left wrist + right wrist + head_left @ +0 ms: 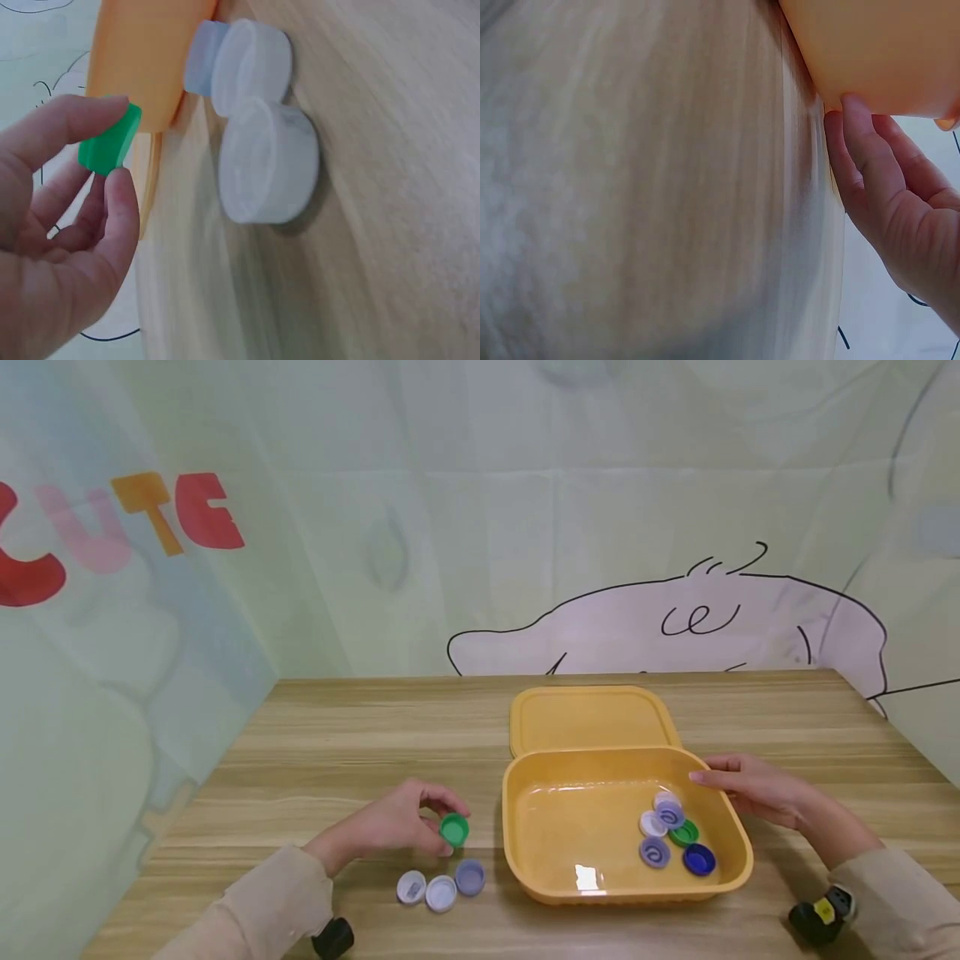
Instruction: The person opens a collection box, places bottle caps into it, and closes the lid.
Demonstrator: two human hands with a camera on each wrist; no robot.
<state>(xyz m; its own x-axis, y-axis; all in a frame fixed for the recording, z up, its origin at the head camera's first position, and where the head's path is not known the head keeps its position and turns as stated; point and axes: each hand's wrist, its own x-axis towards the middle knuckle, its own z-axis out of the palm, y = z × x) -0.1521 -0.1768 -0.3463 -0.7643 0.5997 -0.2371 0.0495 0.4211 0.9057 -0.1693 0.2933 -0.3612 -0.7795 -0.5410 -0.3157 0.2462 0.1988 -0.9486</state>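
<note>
My left hand [401, 818] pinches a green bottle cap [453, 830] between thumb and fingers, above the table and left of the yellow box [517, 852]. In the left wrist view the green cap [110, 142] is seen side-on, tilted in the fingertips. Just below that hand lie two white caps [411, 887] and a lilac cap [470, 877], side by side. My right hand [765, 789] grips the box at its right rim, thumb over the edge and fingers on the outer wall. Several white, lilac, green and blue caps [699, 860] lie in the box's right half.
Behind the box a yellow lid [592, 718] lies flat on the wooden table [360, 718]. A printed cloth [450, 527] hangs beyond the table's back edge. Black devices [821, 917] are worn at both wrists.
</note>
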